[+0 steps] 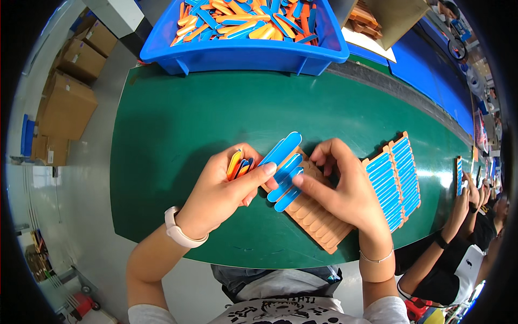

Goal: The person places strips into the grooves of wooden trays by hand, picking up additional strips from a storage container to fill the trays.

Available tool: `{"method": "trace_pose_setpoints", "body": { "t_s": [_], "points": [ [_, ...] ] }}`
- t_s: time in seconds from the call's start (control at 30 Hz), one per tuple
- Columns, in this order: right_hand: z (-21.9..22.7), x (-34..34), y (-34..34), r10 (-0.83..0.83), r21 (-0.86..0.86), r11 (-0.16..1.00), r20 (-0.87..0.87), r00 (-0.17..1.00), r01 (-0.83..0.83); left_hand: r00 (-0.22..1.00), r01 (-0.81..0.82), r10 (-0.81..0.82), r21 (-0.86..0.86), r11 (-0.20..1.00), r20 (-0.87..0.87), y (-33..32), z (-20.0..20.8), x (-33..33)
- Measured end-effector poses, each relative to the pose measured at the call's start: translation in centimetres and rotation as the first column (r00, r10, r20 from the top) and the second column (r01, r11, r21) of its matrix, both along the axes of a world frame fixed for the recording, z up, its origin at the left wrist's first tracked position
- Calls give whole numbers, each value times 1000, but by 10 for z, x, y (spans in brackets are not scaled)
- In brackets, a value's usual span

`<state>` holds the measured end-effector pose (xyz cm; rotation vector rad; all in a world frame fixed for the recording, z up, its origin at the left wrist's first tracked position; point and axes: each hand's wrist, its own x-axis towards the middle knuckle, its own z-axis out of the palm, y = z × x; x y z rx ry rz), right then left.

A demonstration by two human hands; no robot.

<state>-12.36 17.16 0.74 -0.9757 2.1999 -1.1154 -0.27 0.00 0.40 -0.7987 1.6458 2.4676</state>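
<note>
My left hand (229, 181) is closed round a bundle of flat, round-ended sticks (237, 166) with orange, yellow and blue showing. Its thumb and fingers also pinch a blue stick (284, 147) that slants over the far left end of a brown slotted board (318, 221). Two more blue sticks lie across this board, the nearer one (288, 198) under the thumb tip of my right hand (342, 186). The right thumb and curled fingers stand apart, with nothing visible between them. Bare slots show along the board's nearer part.
Beyond the hands, a blue bin (243, 54) full of orange and blue sticks stands on the green table (178, 108). To the right lie two boards (384, 186) filled with blue sticks. Cardboard boxes (67, 105) are stacked at left. Other people's arms (456, 210) appear at right.
</note>
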Motion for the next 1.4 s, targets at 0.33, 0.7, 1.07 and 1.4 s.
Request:
{"method": "trace_pose_setpoints", "body": {
  "t_s": [0.33, 0.7, 1.07, 1.4],
  "points": [
    [-4, -6, -4, -68, 47, 996, -20, 997, 69, 1000, -15, 14, -44, 999, -19, 1, -3, 0],
    [2, -10, 5, -62, -21, 998, -98, 993, 60, 999, 34, -36, -113, 993, -18, 3, -3, 0],
    [22, -26, 26, -106, 136, 989, 347, 932, 62, 998, 56, -60, -89, 994, -36, 1, -1, 1],
    [10, -9, 15, 13, 176, 984, -174, 985, 18, 995, 103, -104, -164, 981, 1, 5, -1, 0]
  ]
}}
